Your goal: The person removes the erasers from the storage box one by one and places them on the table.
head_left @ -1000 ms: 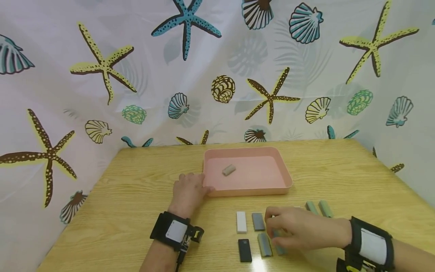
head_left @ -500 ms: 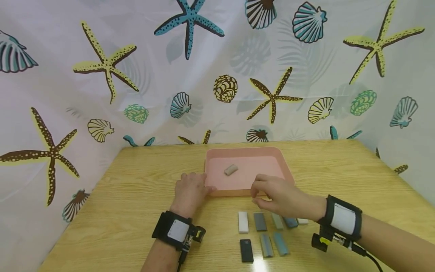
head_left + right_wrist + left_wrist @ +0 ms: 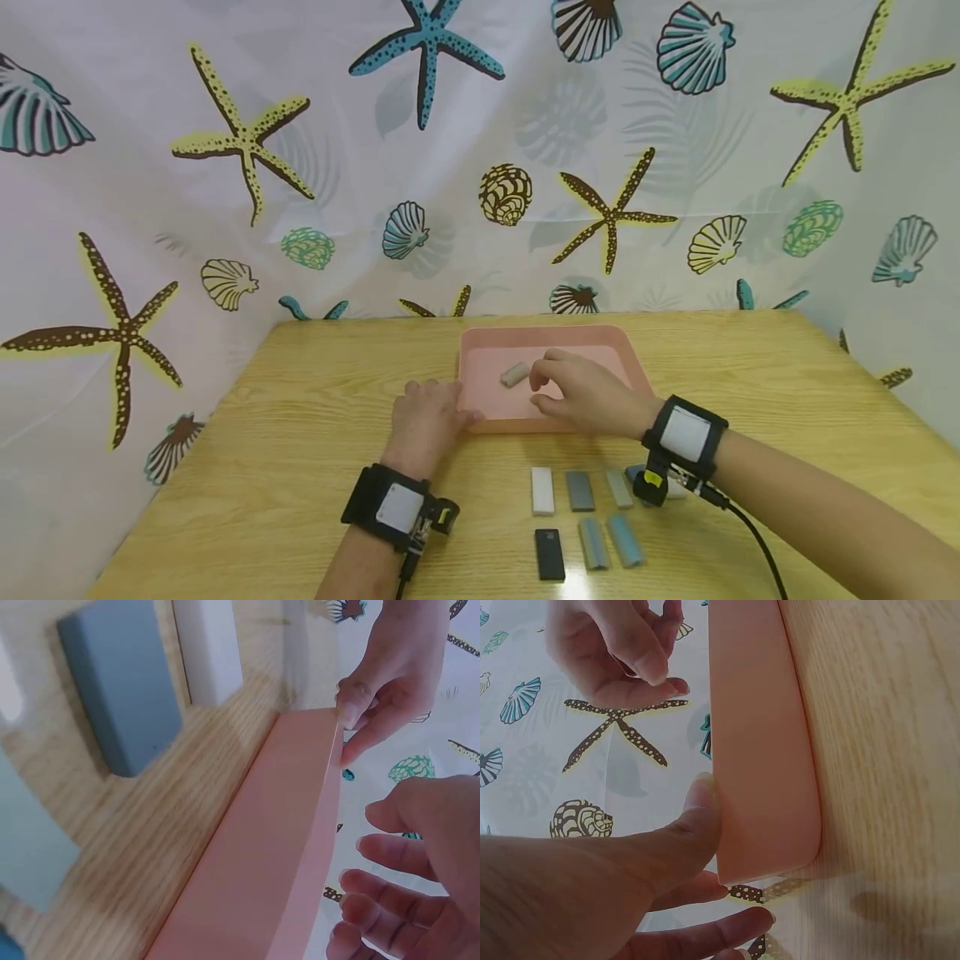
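Note:
At the pink tray's (image 3: 510, 427) left front corner, my left hand (image 3: 427, 421) grips the rim; in the left wrist view its thumb (image 3: 701, 795) presses the wall. A grey-tan block (image 3: 513, 374) lies in the tray's left part. Above the tray's middle hovers my right hand (image 3: 592, 396), its fingers loosely bent and the thumb apart. No object shows between those fingers (image 3: 382, 889) in the right wrist view. In front of the tray lie a white block (image 3: 542, 490), a slate-grey block (image 3: 580, 491) and a pale green block (image 3: 619, 488).
Nearer me are a black block (image 3: 550, 554), a ridged grey-green block (image 3: 594, 543) and a light blue block (image 3: 626, 540). The right wrist's camera (image 3: 651, 487) partly covers more blocks. A patterned cloth (image 3: 337, 167) hangs behind the wooden table (image 3: 247, 500).
My right hand has moved from the blocks on the right, forward and left, to above the tray. The left hand keeps its grip on the tray. The head view has shifted slightly.

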Available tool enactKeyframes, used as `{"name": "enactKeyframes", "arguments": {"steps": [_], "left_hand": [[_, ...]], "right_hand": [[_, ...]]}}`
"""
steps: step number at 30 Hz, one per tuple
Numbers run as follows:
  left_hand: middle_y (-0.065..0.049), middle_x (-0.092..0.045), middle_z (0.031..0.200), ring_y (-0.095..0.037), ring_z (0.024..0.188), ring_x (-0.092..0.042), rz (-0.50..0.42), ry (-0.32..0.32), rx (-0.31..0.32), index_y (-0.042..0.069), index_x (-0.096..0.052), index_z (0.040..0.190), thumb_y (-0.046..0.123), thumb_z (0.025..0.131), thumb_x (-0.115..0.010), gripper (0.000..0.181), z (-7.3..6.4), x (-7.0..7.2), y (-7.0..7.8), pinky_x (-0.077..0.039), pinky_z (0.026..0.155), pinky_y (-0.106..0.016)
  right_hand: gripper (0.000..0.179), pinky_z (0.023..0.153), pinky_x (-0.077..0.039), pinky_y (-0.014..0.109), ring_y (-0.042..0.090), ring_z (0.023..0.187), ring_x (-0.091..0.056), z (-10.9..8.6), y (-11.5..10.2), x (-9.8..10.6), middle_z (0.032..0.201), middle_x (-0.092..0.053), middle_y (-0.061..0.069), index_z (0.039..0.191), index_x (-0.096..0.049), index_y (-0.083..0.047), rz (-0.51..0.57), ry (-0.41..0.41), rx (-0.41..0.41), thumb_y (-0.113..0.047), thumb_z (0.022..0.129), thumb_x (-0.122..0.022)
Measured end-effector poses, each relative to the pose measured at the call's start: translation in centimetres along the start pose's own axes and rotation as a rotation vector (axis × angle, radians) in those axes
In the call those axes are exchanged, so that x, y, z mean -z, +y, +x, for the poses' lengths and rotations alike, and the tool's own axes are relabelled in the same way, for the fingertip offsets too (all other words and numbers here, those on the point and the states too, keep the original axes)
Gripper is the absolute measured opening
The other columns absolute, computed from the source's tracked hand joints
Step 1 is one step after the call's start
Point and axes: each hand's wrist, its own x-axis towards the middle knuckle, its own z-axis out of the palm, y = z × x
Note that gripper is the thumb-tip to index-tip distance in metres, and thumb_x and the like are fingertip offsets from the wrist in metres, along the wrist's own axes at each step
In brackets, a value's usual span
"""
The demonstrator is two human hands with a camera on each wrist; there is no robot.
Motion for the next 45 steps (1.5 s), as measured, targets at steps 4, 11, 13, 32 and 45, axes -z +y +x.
{"name": "enactKeyframes", "arguments": {"steps": [4,11,13,32,45], "left_hand": [[-0.007,-0.064,0.083,-0.024,0.071,-0.048,0.016,0.012,-0.006,0.012,-0.065,0.101,0.046,0.076,-0.07,0.042,0.0,0.0,0.0,-0.043,0.057,-0.038],[-0.007,-0.063,0.079,-0.023,0.069,-0.047,-0.005,0.02,-0.006,0.012,-0.066,0.098,0.045,0.076,-0.071,0.04,-0.1,0.1,-0.1,-0.042,0.056,-0.036],[-0.008,-0.063,0.08,-0.023,0.069,-0.047,-0.003,0.024,-0.007,0.012,-0.066,0.099,0.045,0.075,-0.071,0.041,-0.1,0.1,-0.1,-0.042,0.056,-0.037],[-0.008,-0.063,0.08,-0.023,0.068,-0.047,0.023,0.04,-0.014,0.013,-0.065,0.103,0.047,0.075,-0.07,0.044,-0.1,0.1,-0.1,-0.042,0.055,-0.035],[-0.009,-0.063,0.081,-0.023,0.069,-0.047,-0.004,0.019,0.001,0.012,-0.065,0.101,0.046,0.076,-0.07,0.043,-0.2,0.3,0.1,-0.042,0.057,-0.037]], "right_hand": [[0.012,0.07,-0.046,0.03,0.014,0.081,-0.054,1.3,0.2,-0.6,0.093,-0.057,0.005,0.088,-0.056,-0.014,0.008,-0.017,-0.055,-0.023,0.085,-0.064],[0.018,0.064,-0.045,0.029,0.016,0.077,-0.054,3.4,0.4,-1.6,0.095,-0.059,0.007,0.089,-0.057,-0.011,0.046,-0.051,-0.156,-0.028,0.086,-0.064],[0.024,0.062,-0.044,0.03,0.016,0.073,-0.052,3.9,0.7,-1.9,0.093,-0.059,0.007,0.089,-0.057,-0.009,0.032,-0.046,-0.189,-0.032,0.085,-0.065],[0.027,0.064,-0.048,0.039,0.018,0.076,-0.054,6.7,2.0,-4.2,0.092,-0.059,0.006,0.1,-0.058,-0.009,-0.041,-0.09,-0.287,-0.029,0.085,-0.065],[0.022,0.071,-0.048,0.038,0.017,0.084,-0.055,6.1,2.5,-4.1,0.098,-0.061,0.008,0.102,-0.063,-0.01,-0.018,-0.161,-0.286,-0.026,0.088,-0.06]]}}
